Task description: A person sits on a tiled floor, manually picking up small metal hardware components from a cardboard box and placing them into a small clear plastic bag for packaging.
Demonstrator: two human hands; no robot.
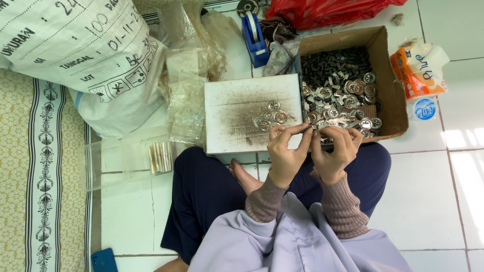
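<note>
1. Lavender cloth (282,242) over the lap lies closest, with ribbed mauve cuffs above it.
2. Left hand (285,151) pinches a small metal part (316,121) between thumb and fingertips.
3. Right hand (335,151) has its fingers curled shut on the same part, touching the left hand.
4. Both hands hover over the near right corner of the white board (237,113), which rests on the tiled floor (428,201).
5. Round metal discs (271,116) lie clustered near the board's right edge.
6. Cardboard box (388,85), just beside the board's right edge, holds more discs and dark small pieces.
7. Blue tape dispenser (254,38) stands beyond the board's far edge.
</note>
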